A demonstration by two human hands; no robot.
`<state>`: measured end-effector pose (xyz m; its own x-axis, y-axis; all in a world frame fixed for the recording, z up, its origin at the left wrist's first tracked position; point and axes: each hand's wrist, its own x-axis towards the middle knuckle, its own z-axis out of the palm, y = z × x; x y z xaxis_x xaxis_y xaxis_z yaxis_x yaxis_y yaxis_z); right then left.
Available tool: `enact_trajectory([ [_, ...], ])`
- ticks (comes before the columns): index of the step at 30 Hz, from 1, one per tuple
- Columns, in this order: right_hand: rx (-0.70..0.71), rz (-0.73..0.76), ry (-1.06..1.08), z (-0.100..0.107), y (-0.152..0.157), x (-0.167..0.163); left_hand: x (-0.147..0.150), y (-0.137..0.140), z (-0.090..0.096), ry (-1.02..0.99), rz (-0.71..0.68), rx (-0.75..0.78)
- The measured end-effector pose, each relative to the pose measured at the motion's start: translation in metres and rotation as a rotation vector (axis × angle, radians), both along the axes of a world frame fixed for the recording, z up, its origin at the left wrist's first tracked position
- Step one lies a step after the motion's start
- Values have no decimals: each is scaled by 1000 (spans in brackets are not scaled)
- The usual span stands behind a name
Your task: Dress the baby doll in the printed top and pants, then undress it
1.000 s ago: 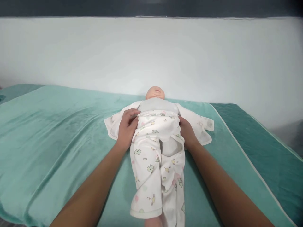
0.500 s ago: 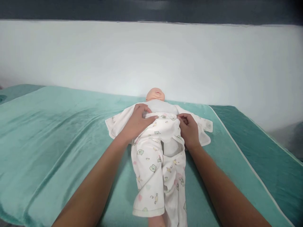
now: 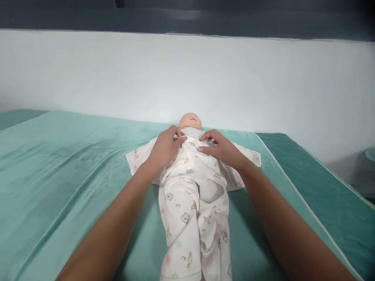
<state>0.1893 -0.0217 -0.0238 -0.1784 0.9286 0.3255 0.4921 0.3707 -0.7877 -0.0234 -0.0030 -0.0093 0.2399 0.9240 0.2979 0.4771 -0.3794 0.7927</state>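
A baby doll [image 3: 190, 121] lies on its back with its head away from me. Patterned white baby pants [image 3: 187, 195] cover its legs and belly, and one leg has an opening where the doll's pale body shows. Under it spreads a white baby shirt [image 3: 139, 156], its sleeves out to both sides. My left hand [image 3: 166, 145] pinches the pants' upper edge at the doll's left-hand side in view. My right hand [image 3: 221, 148] rests at the upper edge on the other side, thumb and fingers apart.
A teal velvety blanket [image 3: 73, 168] with several folds lies beneath the doll. Its pale edge strip runs along the right, beside a darker teal cover [image 3: 316, 183]. A white wall [image 3: 187, 74] rises behind the doll's head.
The pants' upper edge sits higher, nearer the doll's neck. My right hand has let go of the side of the waistband and moved inward over the chest. My left hand still grips the edge.
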Motion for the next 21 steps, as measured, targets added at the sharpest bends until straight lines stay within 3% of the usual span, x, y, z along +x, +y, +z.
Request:
enact_trajectory([
  [4,-125,132,47,8,13,-2,2,11,-8,126,121,145],
  [7,-251,244,345,-4,18,5,-1,18,-15,63,205,164],
  [10,-312,168,641,-23,21,12,-7,26,-24,-63,264,133],
  [12,-335,102,728,-34,24,13,-10,31,-30,-126,326,99],
  [15,-353,31,779,-41,27,11,-13,38,-36,-155,367,54],
  [21,-299,-173,764,-42,23,-2,-13,39,-39,-4,263,5],
])
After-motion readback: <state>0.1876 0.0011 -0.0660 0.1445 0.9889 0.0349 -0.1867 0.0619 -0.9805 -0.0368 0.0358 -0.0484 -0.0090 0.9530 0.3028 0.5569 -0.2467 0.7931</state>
